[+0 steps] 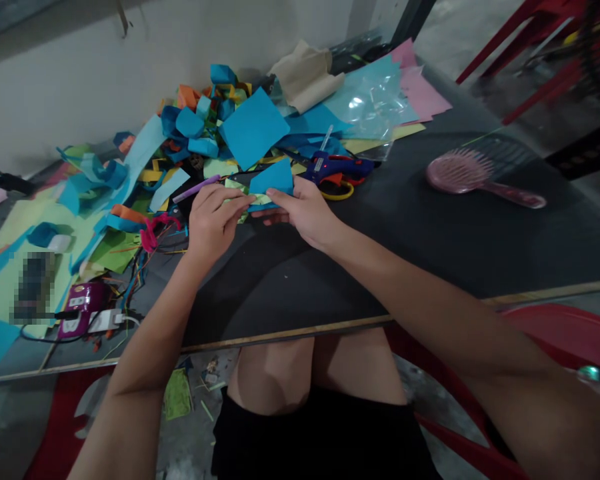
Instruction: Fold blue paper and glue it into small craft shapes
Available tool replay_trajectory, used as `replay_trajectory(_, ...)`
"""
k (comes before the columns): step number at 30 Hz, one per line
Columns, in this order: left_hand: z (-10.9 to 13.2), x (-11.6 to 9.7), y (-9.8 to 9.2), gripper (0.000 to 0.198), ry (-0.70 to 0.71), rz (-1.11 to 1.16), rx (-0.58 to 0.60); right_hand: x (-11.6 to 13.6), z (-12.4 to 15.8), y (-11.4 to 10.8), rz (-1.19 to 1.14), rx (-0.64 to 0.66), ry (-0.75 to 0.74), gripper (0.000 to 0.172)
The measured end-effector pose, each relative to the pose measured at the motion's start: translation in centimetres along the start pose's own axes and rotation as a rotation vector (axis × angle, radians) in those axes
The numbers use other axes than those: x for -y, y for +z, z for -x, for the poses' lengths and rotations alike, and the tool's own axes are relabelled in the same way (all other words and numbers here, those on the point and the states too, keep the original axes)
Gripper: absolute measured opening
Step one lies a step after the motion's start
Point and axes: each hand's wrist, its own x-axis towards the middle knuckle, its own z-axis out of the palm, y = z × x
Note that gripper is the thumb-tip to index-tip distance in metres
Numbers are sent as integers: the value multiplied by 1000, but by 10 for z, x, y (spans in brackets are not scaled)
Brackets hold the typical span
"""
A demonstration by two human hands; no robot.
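Both hands meet over the dark table, working on folded paper. My right hand (305,210) is closed around a blue piece of paper (273,179), thumb on top and fingers beneath. Pressed against its left side, my left hand (217,213) pinches a light green piece of paper (237,190). Where the two pieces meet, the fingertips partly hide them. Just behind the hands lie a purple pen-like stick (197,189), a dark blue glue gun (337,167) and scissors with yellow and orange handles (339,190).
A heap of folded colored paper pieces (190,123) lies against the wall. Blue paper (255,130), pink sheets (420,93) and clear plastic (370,100) spread behind. A pink hairbrush (460,172) rests at right. A purple power socket (83,307) with cables sits at left.
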Motion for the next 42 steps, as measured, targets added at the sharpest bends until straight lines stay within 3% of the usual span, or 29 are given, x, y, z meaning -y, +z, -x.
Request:
replay_trajectory(8,7,5,-4,32,81,-11,122,6,4,2,-40,23,10,27)
replay_trajectory(15,12,3,-3,26,150,-96,76,5,4,-1,-81,44,48,26)
replay_trajectory(20,14,4,-6,24,160,-191,37,10,9,1,-46,56,27,34)
replay_trajectory(27,15,7,-3,30,149,-80,-29,12,12,2,-57,74,8,42)
replay_trajectory(36,15,3,-2,20,86,-13,51,4,11,0,-67,85,0,39)
replay_trajectory(42,16,1,-4,19,118,-8,32,3,13,1,-51,69,4,42)
